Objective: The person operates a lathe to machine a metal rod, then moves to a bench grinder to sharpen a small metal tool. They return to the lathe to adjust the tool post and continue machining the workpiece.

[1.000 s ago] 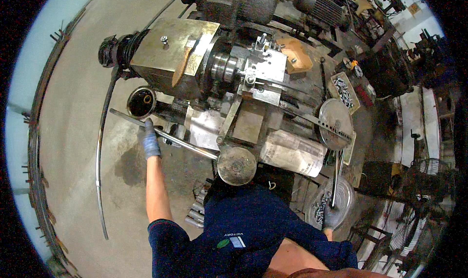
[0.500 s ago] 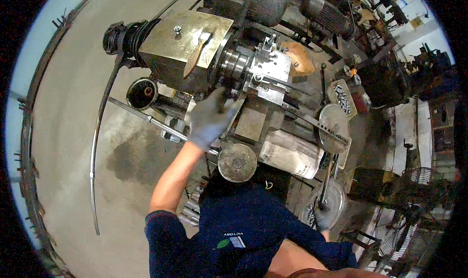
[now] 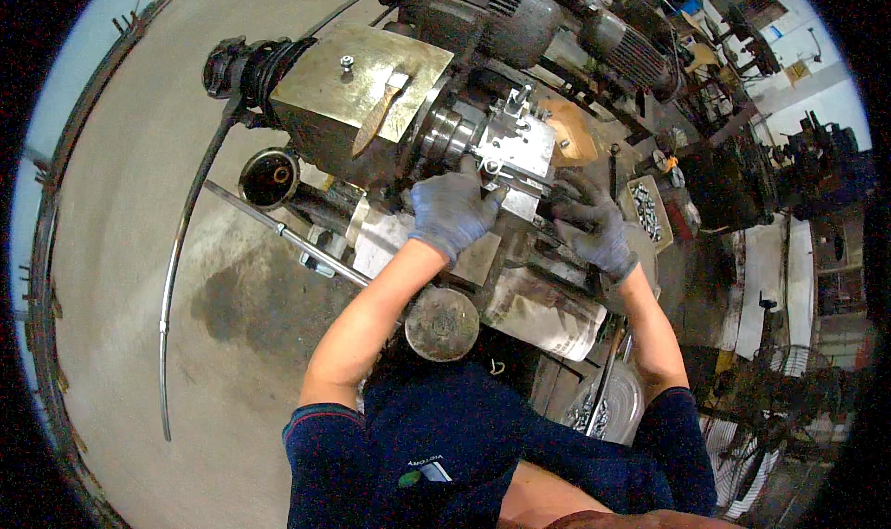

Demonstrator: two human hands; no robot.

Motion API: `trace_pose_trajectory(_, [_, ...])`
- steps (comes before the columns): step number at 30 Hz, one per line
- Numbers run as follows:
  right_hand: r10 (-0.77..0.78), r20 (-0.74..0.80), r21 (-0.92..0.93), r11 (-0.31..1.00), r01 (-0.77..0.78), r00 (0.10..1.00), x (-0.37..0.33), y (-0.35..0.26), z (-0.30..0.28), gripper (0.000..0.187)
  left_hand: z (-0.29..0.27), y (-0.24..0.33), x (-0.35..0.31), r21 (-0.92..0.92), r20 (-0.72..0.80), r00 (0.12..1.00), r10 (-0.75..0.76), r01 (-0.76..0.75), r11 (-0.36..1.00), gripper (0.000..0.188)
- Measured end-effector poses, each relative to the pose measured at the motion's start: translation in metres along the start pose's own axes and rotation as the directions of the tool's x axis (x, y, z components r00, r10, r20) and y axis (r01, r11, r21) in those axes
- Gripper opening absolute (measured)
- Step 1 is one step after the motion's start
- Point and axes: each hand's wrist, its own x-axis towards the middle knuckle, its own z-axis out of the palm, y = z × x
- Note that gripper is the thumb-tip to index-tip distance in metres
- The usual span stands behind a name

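A worker in a dark blue shirt leans over a lathe, both gloved hands laid on the pale metal tool block that sits just right of the spindle chuck. The machine's long axis runs from the belt pulley at the far left, through the brass-coloured headstock cover, down toward the right; the block stands on that line, its flat face turned up.

The left hand comes in from the near side, forearm stretched straight and wrist slightly bent, palm down on the near-left corner of the block, fingers spread a little and curled over its edge. The right hand reaches from the near right, elbow bent, and rests just right of the block on dark machine parts; its fingers are curled together, though what they grip cannot be told.

A round metal disc lies near the worker's chest, with a wrapped grey bundle beside it. A long steel rod slants across the stained concrete floor at left.
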Motion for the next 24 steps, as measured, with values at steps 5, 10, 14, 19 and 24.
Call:
trace_pose_trajectory(5, [0.083,0.090,0.031,0.996,-0.086,0.992,0.005,0.020,0.017,0.021,0.014,-0.003,0.004,-0.078,-0.061,0.997,-0.036,0.032,0.996,0.052])
trace_pose_trajectory(10, [-0.018,0.064,0.106,0.994,0.011,0.998,0.012,0.035,0.017,0.025,0.024,-0.005,0.003,-0.113,-0.132,0.991,-0.037,0.022,0.993,0.049])
trace_pose_trajectory(14, [0.021,0.069,0.109,0.994,-0.029,0.997,0.015,0.034,0.016,0.025,0.028,-0.008,0.004,-0.097,-0.216,0.976,-0.018,-0.004,0.995,0.049])
trace_pose_trajectory(19, [-0.022,0.078,0.131,0.991,0.011,0.997,0.020,0.030,0.010,0.026,0.032,-0.009,0.006,-0.091,-0.294,0.956,0.028,-0.058,0.994,0.046])
trace_pose_trajectory(24, [-0.056,0.086,0.128,0.991,0.044,0.995,0.020,0.033,0.013,0.026,0.034,-0.010,0.007,-0.147,-0.312,0.950,0.019,-0.068,0.987,0.044])
